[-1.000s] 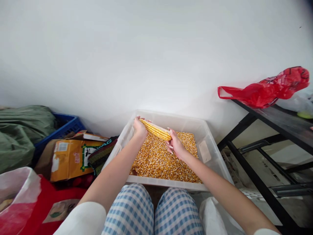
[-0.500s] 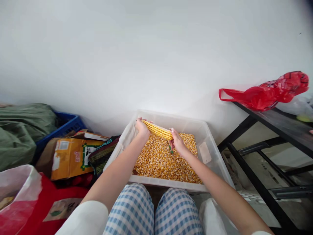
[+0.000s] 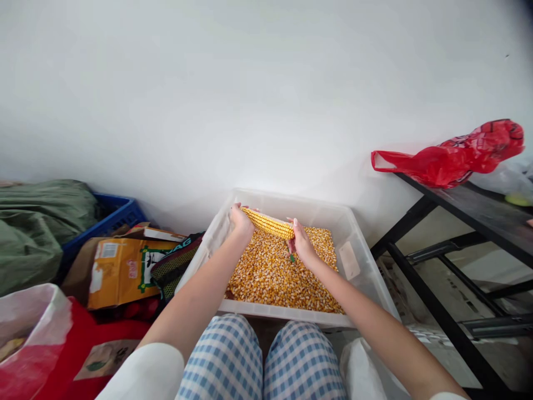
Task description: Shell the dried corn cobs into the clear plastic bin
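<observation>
A yellow corn cob [image 3: 270, 223] is held across the view above a bin of loose kernels, its left end slightly higher than its right. My left hand [image 3: 242, 220] is closed round the left end. At the right end my right hand [image 3: 301, 243] grips the cob, thumb on top; a small green thing shows under its fingers, too small to make out. Beneath lie the loose corn kernels [image 3: 278, 278], heaped in a translucent plastic bin [image 3: 360, 239] just beyond my knees.
To the left are a yellow cardboard box [image 3: 119, 272], a blue crate [image 3: 120, 214] under green cloth [image 3: 41, 222], and a red-and-white sack [image 3: 54, 339]. A black metal-framed table [image 3: 491, 214] bearing a red plastic bag [image 3: 453, 158] stands right. A white wall [image 3: 266, 94] rises behind.
Both hands keep hold of the corn cob in nearly the same place. My right fingers have shifted slightly at its end, and the view has moved a little.
</observation>
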Tool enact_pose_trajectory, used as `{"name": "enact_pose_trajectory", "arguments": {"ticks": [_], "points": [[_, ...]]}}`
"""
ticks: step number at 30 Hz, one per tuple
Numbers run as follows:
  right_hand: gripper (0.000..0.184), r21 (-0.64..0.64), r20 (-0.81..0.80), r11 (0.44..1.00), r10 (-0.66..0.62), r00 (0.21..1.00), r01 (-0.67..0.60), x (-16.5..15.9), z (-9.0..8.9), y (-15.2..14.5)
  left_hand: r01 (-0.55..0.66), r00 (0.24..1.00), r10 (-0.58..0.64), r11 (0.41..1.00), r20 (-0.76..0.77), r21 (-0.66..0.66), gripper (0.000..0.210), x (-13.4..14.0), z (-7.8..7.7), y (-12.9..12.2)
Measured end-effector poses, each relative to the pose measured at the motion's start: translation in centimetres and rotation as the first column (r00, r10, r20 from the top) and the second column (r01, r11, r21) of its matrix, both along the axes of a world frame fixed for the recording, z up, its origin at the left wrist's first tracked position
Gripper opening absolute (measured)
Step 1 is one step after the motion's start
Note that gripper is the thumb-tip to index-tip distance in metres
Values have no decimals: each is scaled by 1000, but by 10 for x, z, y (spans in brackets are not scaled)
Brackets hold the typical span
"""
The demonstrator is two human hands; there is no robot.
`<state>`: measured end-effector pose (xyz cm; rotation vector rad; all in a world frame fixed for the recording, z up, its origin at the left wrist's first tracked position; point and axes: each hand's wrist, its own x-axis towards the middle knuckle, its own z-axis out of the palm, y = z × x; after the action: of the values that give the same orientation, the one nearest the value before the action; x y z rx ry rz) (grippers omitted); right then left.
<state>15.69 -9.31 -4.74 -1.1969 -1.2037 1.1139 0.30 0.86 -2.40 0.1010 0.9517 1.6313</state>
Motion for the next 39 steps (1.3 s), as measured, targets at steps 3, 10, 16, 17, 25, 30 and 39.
{"name": "enact_pose_trajectory", "arguments": {"ticks": [3, 10, 16, 17, 25, 30, 39], "points": [[52, -81, -97, 996, -42, 994, 34, -1, -2, 3, -18, 999, 18, 1000, -30, 8, 15, 0, -1, 1], [51, -181, -58, 982, -71, 996, 60, -2, 6, 0, -67, 995, 69, 997, -72, 25, 14, -3, 5, 2], [45, -101, -53, 995, -13, 999, 7, -3, 8, -1, -72, 992, 77, 996, -100, 52, 13, -3, 10, -1], [44, -88, -66, 996, -14, 998, 8, -3, 6, -1, -69, 993, 74, 996, -95, 49, 13, -3, 9, -1], [40, -64, -49, 998, 6, 999, -9, -1, -2, 1, -41, 998, 44, 998, -51, 49, 15, -4, 6, 2], [43, 26, -28, 997, 70, 997, -69, 0, 3, -3, -2, 1000, 1, 998, 9, 57, 16, -7, 6, 3], [51, -42, -68, 995, 86, 994, -88, 2, 18, -2, 7, 998, -6, 1000, 69, -22, 15, -8, 5, 3]]}}
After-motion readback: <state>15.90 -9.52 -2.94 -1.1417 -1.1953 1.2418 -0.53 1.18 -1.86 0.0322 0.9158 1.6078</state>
